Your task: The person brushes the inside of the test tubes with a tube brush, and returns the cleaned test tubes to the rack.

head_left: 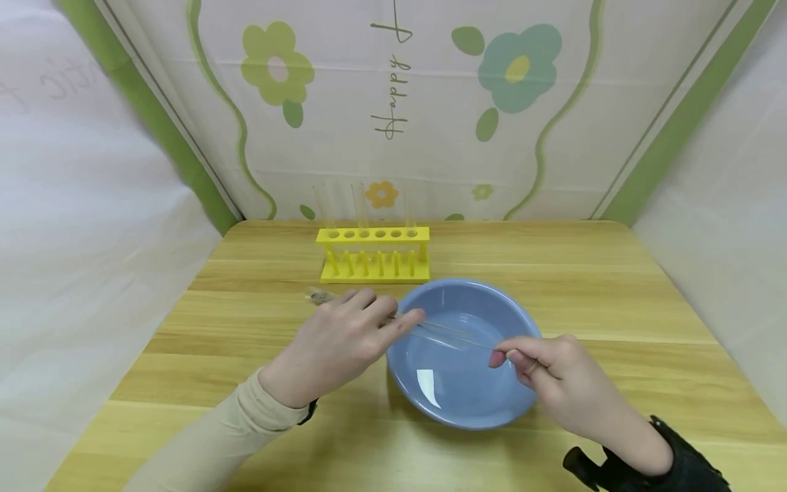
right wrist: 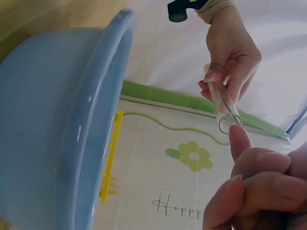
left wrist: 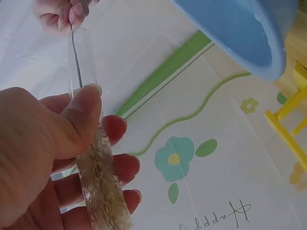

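Over the blue basin's left side, my left hand holds a clear glass test tube, its fingers and thumb wrapped around the glass. Inside the tube's lower part sits the pale bristle head of a test tube brush. The brush's thin twisted wire handle runs out through the tube's mouth. My right hand pinches the far end of that wire between thumb and fingers, above the basin's right side. In the right wrist view, the tube's open mouth faces the right fingertips.
A blue basin with water stands on the wooden table beneath the hands. Behind it is a yellow test tube rack with 3 upright glass tubes. A flowered curtain closes off the back.
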### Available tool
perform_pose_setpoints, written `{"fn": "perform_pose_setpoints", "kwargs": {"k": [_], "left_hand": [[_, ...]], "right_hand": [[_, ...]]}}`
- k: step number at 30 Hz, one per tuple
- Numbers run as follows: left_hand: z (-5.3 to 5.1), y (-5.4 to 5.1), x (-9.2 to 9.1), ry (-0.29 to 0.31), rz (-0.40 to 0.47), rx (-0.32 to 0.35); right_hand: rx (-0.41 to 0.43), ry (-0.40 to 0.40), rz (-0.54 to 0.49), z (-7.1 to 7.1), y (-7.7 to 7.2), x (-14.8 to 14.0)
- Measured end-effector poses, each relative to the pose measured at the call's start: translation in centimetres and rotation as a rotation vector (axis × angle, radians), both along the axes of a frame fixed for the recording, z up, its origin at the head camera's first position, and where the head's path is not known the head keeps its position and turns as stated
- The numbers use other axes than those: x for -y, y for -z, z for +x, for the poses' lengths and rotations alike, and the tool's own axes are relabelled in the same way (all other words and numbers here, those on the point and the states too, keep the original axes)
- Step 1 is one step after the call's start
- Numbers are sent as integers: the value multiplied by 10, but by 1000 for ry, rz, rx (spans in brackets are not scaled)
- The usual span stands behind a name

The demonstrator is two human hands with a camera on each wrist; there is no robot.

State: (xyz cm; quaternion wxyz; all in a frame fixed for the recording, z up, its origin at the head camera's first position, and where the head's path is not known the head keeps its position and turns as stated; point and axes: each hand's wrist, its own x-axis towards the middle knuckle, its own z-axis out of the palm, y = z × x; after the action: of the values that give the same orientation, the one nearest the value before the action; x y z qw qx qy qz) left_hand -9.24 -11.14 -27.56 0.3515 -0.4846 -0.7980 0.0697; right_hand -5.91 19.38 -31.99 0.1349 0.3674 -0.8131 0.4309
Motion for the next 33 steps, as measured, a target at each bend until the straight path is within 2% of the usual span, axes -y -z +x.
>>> {"fn": "perform_pose_setpoints", "kwargs": {"k": [5, 13, 25, 33], "left_hand": [[-1, 0, 3, 8, 21, -37], [-1, -2, 8, 21, 49, -22], [-1, -5, 13, 37, 75, -7], [-1, -6, 16, 37, 89, -26]], "right_hand": [[117, -28, -25, 0, -1, -6], [211, -86, -76, 1, 1, -14], [219, -97, -89, 2, 2, -25], [220, -95, -93, 3, 1, -31]]}}
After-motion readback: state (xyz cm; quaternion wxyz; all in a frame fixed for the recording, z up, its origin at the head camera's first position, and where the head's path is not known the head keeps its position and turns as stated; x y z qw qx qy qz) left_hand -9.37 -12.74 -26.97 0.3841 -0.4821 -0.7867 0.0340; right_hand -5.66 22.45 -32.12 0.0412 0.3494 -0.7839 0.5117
